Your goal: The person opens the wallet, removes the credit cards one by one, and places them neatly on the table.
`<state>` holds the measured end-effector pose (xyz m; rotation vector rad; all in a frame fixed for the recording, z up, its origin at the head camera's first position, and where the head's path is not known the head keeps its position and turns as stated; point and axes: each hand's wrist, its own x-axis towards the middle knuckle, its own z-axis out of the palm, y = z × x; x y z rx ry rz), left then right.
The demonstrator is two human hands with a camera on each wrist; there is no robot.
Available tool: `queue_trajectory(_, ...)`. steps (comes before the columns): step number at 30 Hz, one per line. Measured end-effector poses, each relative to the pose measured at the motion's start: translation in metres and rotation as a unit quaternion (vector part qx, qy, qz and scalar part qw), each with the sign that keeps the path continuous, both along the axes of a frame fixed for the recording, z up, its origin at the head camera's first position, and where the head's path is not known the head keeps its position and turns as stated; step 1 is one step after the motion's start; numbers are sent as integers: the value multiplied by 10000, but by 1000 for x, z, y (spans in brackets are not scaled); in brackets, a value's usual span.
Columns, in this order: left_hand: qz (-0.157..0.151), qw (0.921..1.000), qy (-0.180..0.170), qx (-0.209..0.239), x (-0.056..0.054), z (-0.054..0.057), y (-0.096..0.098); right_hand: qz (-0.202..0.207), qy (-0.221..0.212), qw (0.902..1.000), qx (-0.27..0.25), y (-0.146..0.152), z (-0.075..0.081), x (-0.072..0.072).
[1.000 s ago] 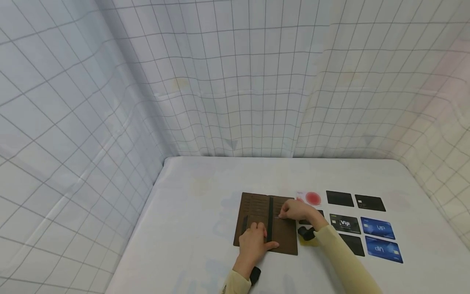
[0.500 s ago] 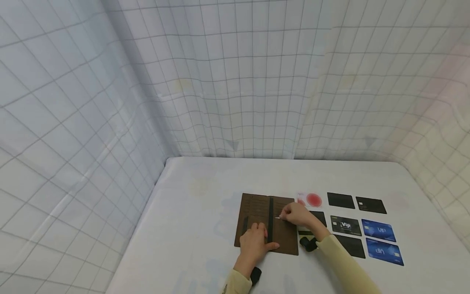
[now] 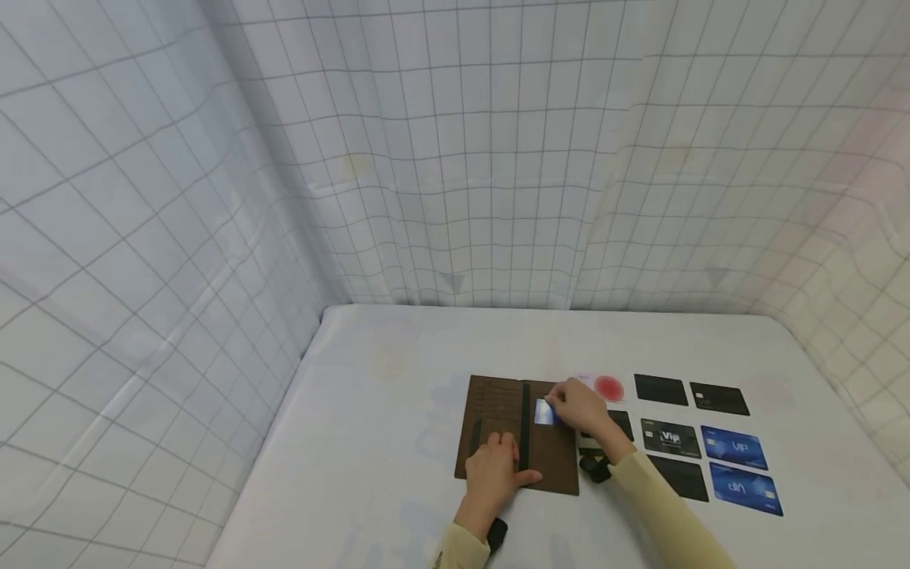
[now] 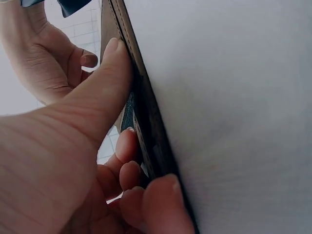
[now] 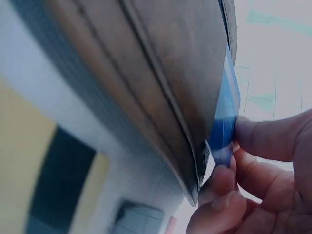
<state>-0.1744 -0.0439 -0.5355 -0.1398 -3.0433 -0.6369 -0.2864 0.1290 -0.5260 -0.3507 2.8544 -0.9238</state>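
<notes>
An open brown wallet [image 3: 558, 468] lies flat on the table, with several card slots on its left half and a dark strip down the middle. My left hand [image 3: 490, 472] rests on its lower part, thumb spread onto the right half; in the left wrist view the fingertips touch the wallet. My right hand [image 3: 579, 406] pinches a blue-and-white card [image 3: 543, 412] over the wallet's right half. From the right wrist, this card [image 5: 224, 129] sits between thumb and fingers, its far part partly hidden behind the wallet's leather [image 5: 180, 48].
Right of the wallet lie several cards in rows: a red-and-white card [image 3: 608, 388], black cards [image 3: 661, 389], a black Vip card [image 3: 671, 437] and blue cards [image 3: 735, 446]. A yellowish card is partly under the right wrist. Gridded white curtains [image 3: 455, 158] enclose the table [image 3: 384, 411].
My right hand has moved slightly up and away from me. The card, first only a thin pale edge, now shows much of its face. My left hand stays in place.
</notes>
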Motion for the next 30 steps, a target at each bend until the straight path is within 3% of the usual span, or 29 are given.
queue_trajectory(12, -66, 9999, 100, -16, 1, -2, -1, -474, 594, 9971, 100, -1, 8, 5)
queue_trajectory(16, -91, 9999, 127, 4, 2, -2, -1, -284, 896, 9956, 51, 3, 11, 6)
queue_trajectory(23, -211, 9982, 550, 112, 3, 0, -3, 299, 1147, 9929, -69, 12, 21, 9)
queue_trajectory(30, -136, 9996, 260, 57, 2, -2, -2, 493, 1208, 9914, 92, 18, 28, 13)
